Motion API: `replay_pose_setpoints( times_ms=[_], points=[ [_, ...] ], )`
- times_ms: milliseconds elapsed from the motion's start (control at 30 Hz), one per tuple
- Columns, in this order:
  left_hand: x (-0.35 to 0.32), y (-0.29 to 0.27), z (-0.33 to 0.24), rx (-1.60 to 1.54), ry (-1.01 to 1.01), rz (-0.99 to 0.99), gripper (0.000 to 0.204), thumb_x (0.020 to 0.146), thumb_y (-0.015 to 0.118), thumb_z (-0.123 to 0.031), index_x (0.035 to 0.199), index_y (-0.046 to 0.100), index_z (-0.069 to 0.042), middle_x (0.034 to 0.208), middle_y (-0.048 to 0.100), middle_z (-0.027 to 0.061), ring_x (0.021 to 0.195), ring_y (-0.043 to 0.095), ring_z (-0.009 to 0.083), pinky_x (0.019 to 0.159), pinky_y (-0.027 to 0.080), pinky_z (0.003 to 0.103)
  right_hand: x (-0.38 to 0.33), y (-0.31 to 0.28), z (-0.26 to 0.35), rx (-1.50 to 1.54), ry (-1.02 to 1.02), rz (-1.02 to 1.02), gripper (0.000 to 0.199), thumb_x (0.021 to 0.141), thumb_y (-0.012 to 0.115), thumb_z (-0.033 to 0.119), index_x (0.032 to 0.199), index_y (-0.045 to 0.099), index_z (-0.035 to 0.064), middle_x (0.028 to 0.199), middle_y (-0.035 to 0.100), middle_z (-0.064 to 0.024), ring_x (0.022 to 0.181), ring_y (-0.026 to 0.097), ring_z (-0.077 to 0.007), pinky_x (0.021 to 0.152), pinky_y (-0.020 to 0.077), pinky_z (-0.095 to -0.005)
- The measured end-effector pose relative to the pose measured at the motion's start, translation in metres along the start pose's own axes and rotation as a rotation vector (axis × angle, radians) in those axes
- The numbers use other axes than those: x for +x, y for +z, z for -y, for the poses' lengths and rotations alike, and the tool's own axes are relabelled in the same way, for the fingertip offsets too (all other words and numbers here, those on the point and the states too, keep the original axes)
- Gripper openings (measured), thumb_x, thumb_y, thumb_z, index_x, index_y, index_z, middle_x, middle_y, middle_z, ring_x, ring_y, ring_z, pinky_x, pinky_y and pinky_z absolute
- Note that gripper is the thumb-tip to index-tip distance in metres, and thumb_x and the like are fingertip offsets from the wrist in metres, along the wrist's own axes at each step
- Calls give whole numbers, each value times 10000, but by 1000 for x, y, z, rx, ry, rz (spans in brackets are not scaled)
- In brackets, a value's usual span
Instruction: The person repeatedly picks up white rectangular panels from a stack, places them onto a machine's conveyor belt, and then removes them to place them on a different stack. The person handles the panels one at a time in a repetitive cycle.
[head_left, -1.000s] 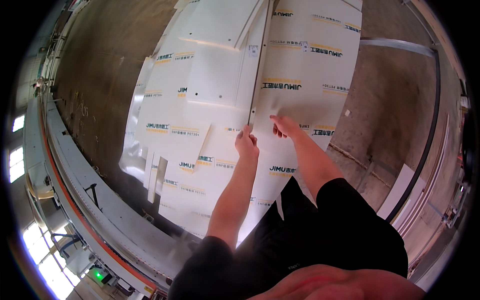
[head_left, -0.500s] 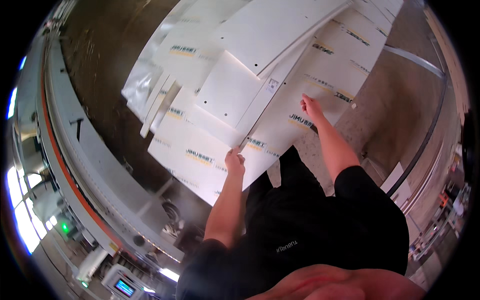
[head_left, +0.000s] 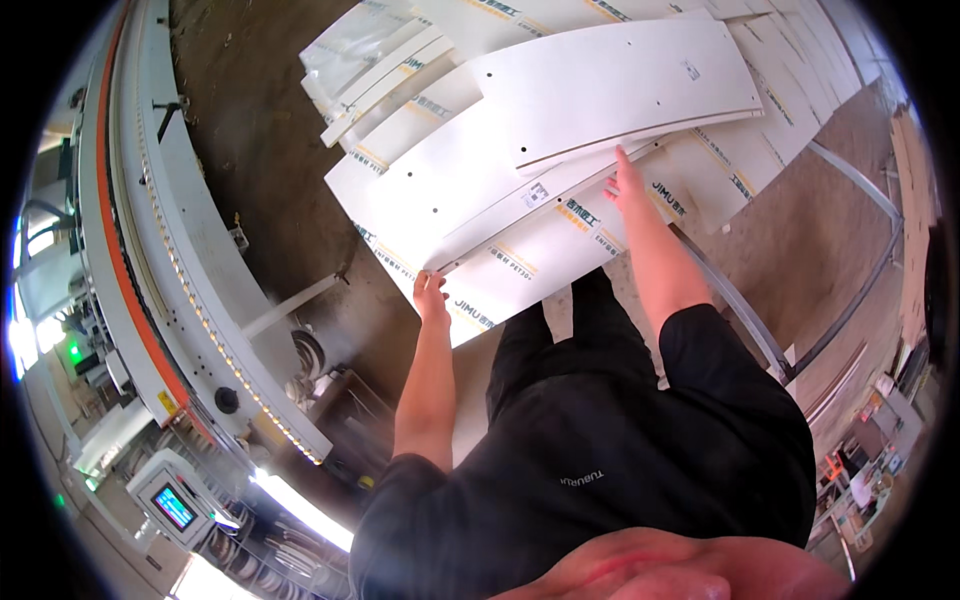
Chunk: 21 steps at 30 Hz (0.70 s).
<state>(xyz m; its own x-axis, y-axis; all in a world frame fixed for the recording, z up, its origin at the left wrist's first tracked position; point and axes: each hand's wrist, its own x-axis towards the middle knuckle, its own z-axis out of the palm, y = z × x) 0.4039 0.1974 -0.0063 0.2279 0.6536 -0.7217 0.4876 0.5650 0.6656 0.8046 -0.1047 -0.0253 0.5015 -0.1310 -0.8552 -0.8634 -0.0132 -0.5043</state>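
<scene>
My left hand (head_left: 430, 297) is at the near left corner of a long white panel (head_left: 470, 185), its fingers bent around the corner. This panel has small dark holes and a square printed label. Across it lies a second white panel (head_left: 620, 85), also drilled with small holes. My right hand (head_left: 622, 185) reaches to the near long edge of the panels with its fingers stretched out; whether the fingertips touch the edge is hard to tell. Both panels rest on a stack of boards in printed white film (head_left: 530, 255).
Narrow white strips (head_left: 395, 75) lie on the stack's far left. A long grey machine (head_left: 165, 230) with an orange stripe runs down the left, its control screen (head_left: 173, 506) at lower left. A metal rail frame (head_left: 735, 300) stands at right on the concrete floor (head_left: 800, 240).
My view has turned, and the panels now lie more crosswise. My right hand has come from over the film-covered boards to the panels' edge. My left hand stays at the panel's end.
</scene>
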Motion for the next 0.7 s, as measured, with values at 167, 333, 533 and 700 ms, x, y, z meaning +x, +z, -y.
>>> replay_pose_setpoints(
  times_ms=[167, 333, 533, 700],
  points=[
    [-58, -23, 18, 80, 119, 99, 468, 1000, 623, -177, 1417, 496, -9, 1266, 624, 69, 889, 682, 163, 662, 495, 299, 0, 11, 18, 3, 28, -118, 950, 795, 714, 741, 1486, 466, 139, 1496, 430, -103, 1246, 472, -324, 982, 452, -573],
    [-138, -37, 82, 421, -99, 237, 418, 993, 629, -245, 1341, 577, -21, 975, 693, 44, 790, 675, 133, 604, 515, 271, 12, 16, 19, 34, 30, -104, 930, 774, 770, 702, 1435, 514, 100, 1395, 508, -112, 1245, 489, -333, 1014, 457, -552],
    [-188, -45, 148, 437, 7, 393, 422, 989, 663, -233, 1330, 598, 6, 1100, 724, 68, 865, 668, 107, 745, 517, 247, 40, -43, -11, 141, -34, 116, 578, 951, 707, 498, 1365, 559, 123, 1264, 591, -56, 1142, 616, -271, 1032, 510, -527],
    [-197, 17, 79, 232, -127, 622, 446, 1011, 641, -224, 1380, 559, 13, 1149, 711, 79, 909, 662, 132, 773, 517, 256, 0, -75, -43, 202, -59, 263, 585, 962, 711, 428, 1399, 527, 85, 1299, 596, -82, 1122, 626, -284, 987, 552, -476]
  ],
)
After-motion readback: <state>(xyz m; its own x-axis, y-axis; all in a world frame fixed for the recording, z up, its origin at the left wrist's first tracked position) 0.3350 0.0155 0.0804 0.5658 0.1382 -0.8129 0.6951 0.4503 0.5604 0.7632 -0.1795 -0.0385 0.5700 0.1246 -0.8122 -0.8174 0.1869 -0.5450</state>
